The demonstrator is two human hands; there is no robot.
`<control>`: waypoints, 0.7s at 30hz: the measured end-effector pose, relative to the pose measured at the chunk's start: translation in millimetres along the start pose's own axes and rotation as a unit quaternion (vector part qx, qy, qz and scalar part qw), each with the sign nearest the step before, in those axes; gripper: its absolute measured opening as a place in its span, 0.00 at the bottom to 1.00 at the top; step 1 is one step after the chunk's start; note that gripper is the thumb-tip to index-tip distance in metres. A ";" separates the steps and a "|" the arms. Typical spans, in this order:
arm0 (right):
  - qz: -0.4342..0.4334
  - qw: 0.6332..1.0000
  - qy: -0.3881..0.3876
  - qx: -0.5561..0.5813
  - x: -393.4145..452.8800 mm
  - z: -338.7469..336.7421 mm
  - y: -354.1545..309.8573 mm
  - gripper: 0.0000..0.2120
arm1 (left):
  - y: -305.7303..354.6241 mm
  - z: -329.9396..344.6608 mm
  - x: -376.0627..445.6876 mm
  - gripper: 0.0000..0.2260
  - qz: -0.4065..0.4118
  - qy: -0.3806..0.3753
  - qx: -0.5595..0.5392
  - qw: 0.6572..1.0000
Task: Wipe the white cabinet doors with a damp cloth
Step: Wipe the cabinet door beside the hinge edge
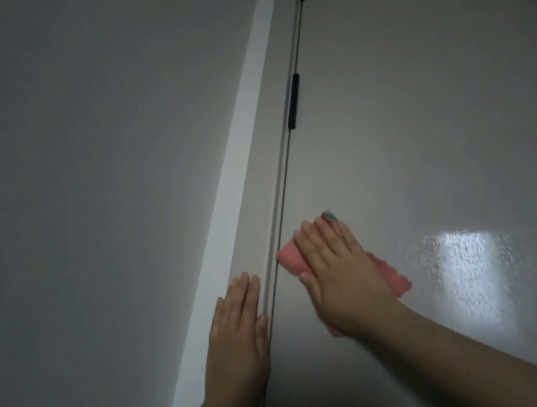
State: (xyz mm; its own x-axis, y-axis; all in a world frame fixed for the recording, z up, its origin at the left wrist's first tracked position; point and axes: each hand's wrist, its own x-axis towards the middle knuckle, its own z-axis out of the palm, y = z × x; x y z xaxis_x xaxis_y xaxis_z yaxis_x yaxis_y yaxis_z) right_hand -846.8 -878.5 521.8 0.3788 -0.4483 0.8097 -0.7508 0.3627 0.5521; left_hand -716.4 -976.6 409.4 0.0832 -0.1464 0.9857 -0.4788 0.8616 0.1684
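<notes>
A glossy white cabinet door [404, 139] fills the right half of the head view. My right hand [336, 269] lies flat, fingers straight and spread, pressing a pink cloth [292, 258] against the door close to its left edge. The cloth sticks out on both sides of the hand, with a small green bit at its upper tip. My left hand [238, 328] rests flat with straight fingers on the narrow white panel [257, 177] beside the door gap, holding nothing.
A dark gap [286, 180] with two black hinges [293, 102] runs between the door and the narrow panel. A bright white strip [224, 188] and a grey wall [73, 193] lie to the left. A light reflection [471, 266] shines on the door.
</notes>
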 end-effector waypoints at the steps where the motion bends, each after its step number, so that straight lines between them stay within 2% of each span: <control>1: -0.022 1.000 -0.002 0.015 -3.9 -1.4 1.8 0.28 | 0.0 0.2 -0.3 0.22 -0.003 -0.001 0.002 1.000; 3: -0.029 0.999 0.012 0.025 -1.8 -2.4 5.0 0.26 | -0.8 1.7 -1.6 0.22 -0.003 0.002 0.010 1.000; 6: 0.030 0.998 0.044 0.036 24.4 -4.8 7.5 0.25 | 0.2 0.9 -0.2 0.21 0.002 0.008 0.010 1.000; 9: 0.082 0.995 0.045 0.041 70.5 -6.9 11.7 0.26 | -0.9 0.9 0.8 0.21 0.013 0.017 0.006 1.000; 14: 0.109 0.992 0.055 0.003 111.7 -4.2 2.0 0.26 | -7.2 4.9 -0.7 0.21 0.034 0.023 0.011 0.999; 17: 0.069 0.997 0.041 0.007 89.0 -1.5 -0.5 0.26 | -9.3 5.2 -1.4 0.21 0.027 0.021 0.014 0.999; 21: -0.039 0.999 0.007 -0.004 30.6 2.2 -11.5 0.27 | -7.6 5.1 -1.3 0.24 0.024 0.012 0.019 0.999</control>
State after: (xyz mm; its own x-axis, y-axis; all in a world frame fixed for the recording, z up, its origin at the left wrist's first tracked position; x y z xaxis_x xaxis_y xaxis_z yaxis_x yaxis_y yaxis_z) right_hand -827.8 -898.1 539.8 0.4432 -0.4644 0.7668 -0.7148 0.3331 0.6148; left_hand -717.4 -985.5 406.8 0.0804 -0.0939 0.9923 -0.5153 0.8483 0.1220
